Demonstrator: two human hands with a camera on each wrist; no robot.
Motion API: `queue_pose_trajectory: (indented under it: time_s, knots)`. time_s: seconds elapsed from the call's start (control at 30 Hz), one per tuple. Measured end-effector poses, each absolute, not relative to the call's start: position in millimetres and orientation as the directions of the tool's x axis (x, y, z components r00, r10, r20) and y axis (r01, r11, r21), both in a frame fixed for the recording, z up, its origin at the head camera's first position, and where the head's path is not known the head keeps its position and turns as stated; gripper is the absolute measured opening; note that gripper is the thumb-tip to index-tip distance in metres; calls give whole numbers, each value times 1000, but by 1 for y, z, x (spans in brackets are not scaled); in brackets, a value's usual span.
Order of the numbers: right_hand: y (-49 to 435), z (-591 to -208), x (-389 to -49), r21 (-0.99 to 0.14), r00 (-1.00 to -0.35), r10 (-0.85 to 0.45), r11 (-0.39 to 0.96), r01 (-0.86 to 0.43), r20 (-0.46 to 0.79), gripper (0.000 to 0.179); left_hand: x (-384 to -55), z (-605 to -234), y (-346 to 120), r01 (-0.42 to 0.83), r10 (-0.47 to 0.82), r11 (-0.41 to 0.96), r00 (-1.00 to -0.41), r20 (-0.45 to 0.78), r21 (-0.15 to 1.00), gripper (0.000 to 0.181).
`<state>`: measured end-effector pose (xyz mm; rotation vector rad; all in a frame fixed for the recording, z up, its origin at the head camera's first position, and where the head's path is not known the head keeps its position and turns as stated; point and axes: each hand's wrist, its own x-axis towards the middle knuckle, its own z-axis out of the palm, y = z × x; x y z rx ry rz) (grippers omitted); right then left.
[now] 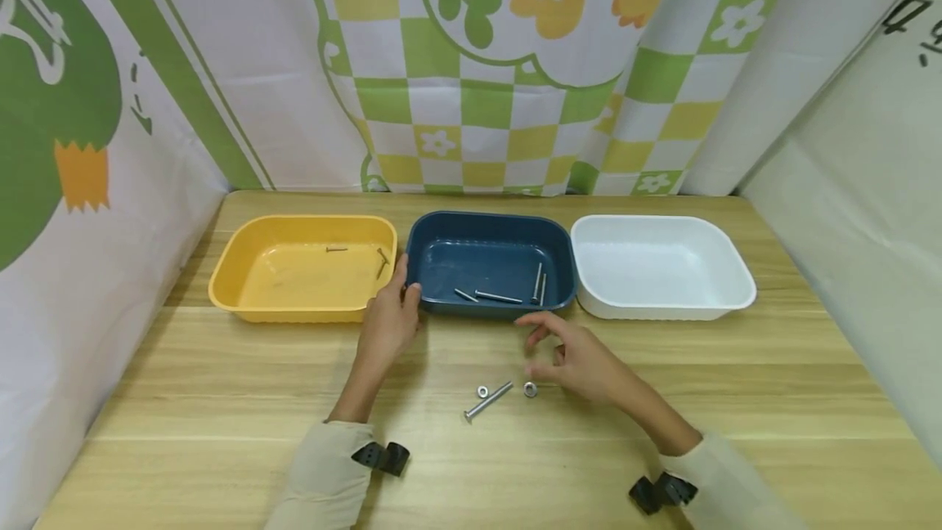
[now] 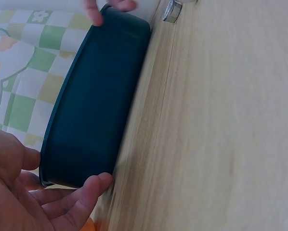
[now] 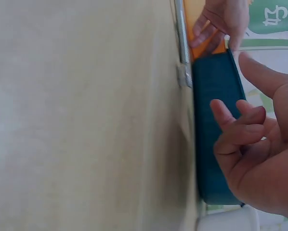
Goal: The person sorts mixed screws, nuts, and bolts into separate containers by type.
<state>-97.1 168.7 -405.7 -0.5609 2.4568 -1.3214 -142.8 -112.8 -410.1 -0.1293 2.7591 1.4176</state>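
My left hand (image 1: 390, 321) rests its fairly straight fingers against the left end of the dark blue bin (image 1: 486, 227), its thumb at the front corner. In the left wrist view, the thumb tip overlaps the rim of the blue bin (image 2: 93, 101) and the fingers lie along its end wall. Loosely bent and holding nothing, my right hand (image 1: 581, 358) hovers in front of the bin's right half. Below its thumb lies a nut (image 1: 530, 389). A long bolt (image 1: 489, 401) and a smaller nut (image 1: 482, 391) lie on the wood just left of that.
Several bolts (image 1: 499, 297) lie inside the blue bin. To its left, a yellow bin (image 1: 302, 313) contains a few small screws (image 1: 336, 249). A white bin (image 1: 666, 309) stands against the right side. A patterned cloth (image 1: 478, 129) hangs behind the wooden table (image 1: 221, 448).
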Motion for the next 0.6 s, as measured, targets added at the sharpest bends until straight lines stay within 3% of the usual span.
queue_pose_trajectory:
  time_s: [0.13, 0.6]
  knots:
    - [168, -414, -95, -836, -854, -507, 514, -194, -113, 62, -143, -410, -113, -92, -56, 579, -996, -72, 810, 56]
    - [151, -420, -89, -782, -826, -562, 528, -330, -31, 53, -142, -409, -113, -72, -46, 586, -997, -56, 807, 57]
